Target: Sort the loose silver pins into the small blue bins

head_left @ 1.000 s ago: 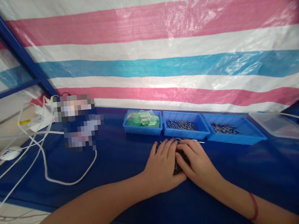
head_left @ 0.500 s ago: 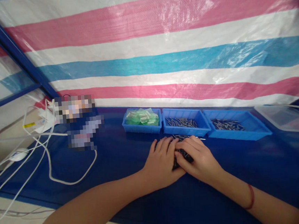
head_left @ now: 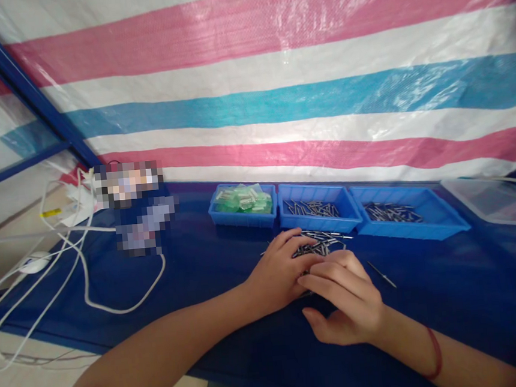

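Observation:
A loose pile of thin dark metal pins (head_left: 320,246) lies on the blue table (head_left: 237,364), in front of the middle bin. My left hand (head_left: 280,270) curves along the pile's left side, with fingers spread and bent over some pins. Partly across it is my right hand (head_left: 346,297), its fingertips touching near my left thumb and its own thumb held apart. Neither hand shows a pin gripped in it. One single pin (head_left: 381,274) rests by itself right of my right hand. Part of the pile is hidden beneath the hands.
Behind the pile stand a blue bin (head_left: 244,220) of green-and-clear packets, a middle blue bin (head_left: 353,218) of pins and a right blue bin (head_left: 441,225) of pins. A clear plastic lid (head_left: 503,208) lies at the far right. White cables (head_left: 128,311) sprawl on the left.
My right hand has drawn back toward me and opened its thumb away. My left fingers have shifted forward over the pile. More pins show, including the single one at the right.

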### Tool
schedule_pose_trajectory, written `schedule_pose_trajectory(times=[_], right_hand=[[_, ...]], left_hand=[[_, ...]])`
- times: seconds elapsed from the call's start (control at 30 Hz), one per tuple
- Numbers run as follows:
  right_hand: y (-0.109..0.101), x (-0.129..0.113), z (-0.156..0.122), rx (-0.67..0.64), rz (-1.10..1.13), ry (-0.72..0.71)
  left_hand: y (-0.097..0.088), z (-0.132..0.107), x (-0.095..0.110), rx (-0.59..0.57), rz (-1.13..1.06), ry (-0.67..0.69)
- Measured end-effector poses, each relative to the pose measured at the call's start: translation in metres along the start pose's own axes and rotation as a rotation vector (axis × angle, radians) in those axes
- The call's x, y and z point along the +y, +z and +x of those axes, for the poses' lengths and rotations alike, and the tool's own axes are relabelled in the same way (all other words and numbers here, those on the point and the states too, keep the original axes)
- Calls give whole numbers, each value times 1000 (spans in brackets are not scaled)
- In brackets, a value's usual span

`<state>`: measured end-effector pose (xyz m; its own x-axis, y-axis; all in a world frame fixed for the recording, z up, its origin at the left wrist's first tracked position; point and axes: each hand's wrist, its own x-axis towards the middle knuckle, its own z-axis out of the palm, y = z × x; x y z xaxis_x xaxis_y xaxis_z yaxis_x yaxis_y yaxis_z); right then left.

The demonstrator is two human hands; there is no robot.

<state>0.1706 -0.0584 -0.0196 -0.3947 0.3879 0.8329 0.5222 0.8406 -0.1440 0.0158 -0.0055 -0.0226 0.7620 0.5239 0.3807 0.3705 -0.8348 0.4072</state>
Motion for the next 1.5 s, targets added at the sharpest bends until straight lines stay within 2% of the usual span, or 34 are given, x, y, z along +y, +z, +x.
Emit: schedule_pose_trajectory(times=[0.2, 0.53, 0.67, 0.77, 0.87, 0.93, 1.23, 1.5], right_hand=[[-1, -6, -2, 32, 32, -7], [-6, -7, 2, 100, 17, -55], [-7, -6, 3, 57, -59, -6], [-9, 2, 3, 10, -126, 190], [-11, 12, 3, -81, -99, 424], [-11, 18, 2, -140, -63, 495], [-9, 18, 3, -204, 17, 496], [-11, 14, 11, -165, 200, 568]], left_hand=[[-3, 3, 3, -4, -148, 35], [1, 2, 8, -55, -155, 139], [-2, 2, 8, -72, -139, 64], [-8, 3, 9, 4, -143, -26], [-16, 5, 9, 99, -151, -115], [-21, 7, 8, 146, -173, -160], [-28, 8, 10, 348, -318, -248], [-24, 8, 11, 312, -467, -352]])
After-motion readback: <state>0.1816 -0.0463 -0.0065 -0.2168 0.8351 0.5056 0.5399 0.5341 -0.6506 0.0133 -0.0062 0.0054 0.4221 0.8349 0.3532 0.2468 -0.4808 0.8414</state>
